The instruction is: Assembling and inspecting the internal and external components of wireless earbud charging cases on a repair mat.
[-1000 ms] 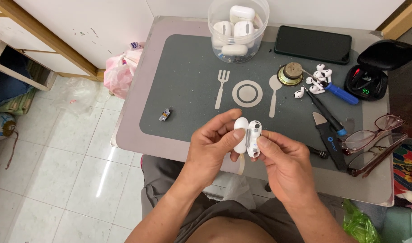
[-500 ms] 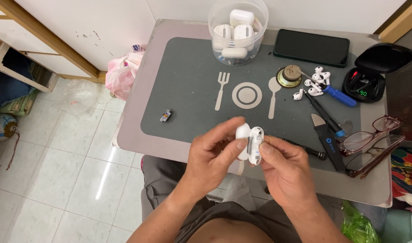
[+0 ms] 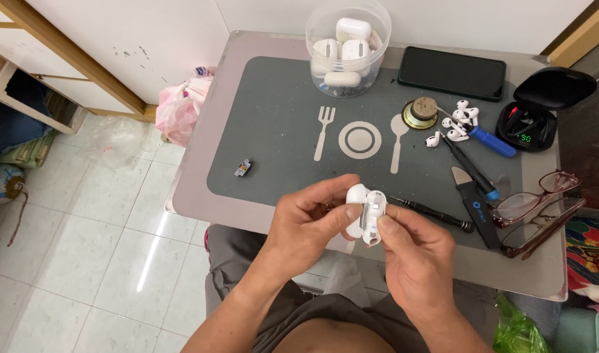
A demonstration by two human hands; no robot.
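Observation:
Both my hands hold a small white earbud charging case [image 3: 367,212] over the near edge of the grey table mat [image 3: 280,124]. The case is hinged open, lid to the left. My left hand [image 3: 309,225] pinches the lid side between thumb and fingers. My right hand [image 3: 417,255] grips the body side, thumb on top by the metal hinge plate.
On the mat: a clear tub [image 3: 348,46] of white cases, a black phone [image 3: 451,72], a round brass part [image 3: 422,112], loose white earbuds [image 3: 458,121], a blue-handled screwdriver [image 3: 486,140], a black pry tool [image 3: 475,206], glasses [image 3: 538,209], an open black earbud case [image 3: 531,114], a tiny component [image 3: 243,168].
The case and both hands stay almost in place; my right thumb has shifted slightly over the case's hinge area.

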